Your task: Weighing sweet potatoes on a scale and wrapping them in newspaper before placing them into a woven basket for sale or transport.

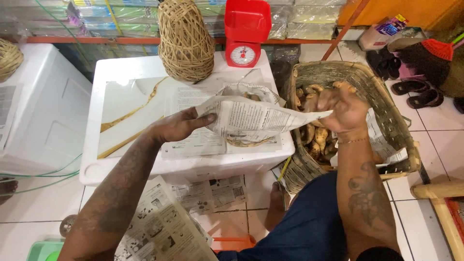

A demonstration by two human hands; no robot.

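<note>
White tiled floor (449, 145) (pale grout), stocked shelves (96, 19) behind.

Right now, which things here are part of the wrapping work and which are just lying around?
In use: newspaper sheet held by left hand and right hand; woven basket of tubers; white box.
Lying about: red scale, twine ball, sandals.

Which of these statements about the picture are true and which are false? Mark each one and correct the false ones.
1. Both hands hold a sheet of newspaper. True.
2. The kitchen scale is blue. False: it is red.
3. The woven basket is on the person's right. True.
4. The ball of rattan cord lies on the floor. False: it stands on the white foam box.
5. The left hand rests inside the basket. False: it grips the newspaper over the box.
</note>
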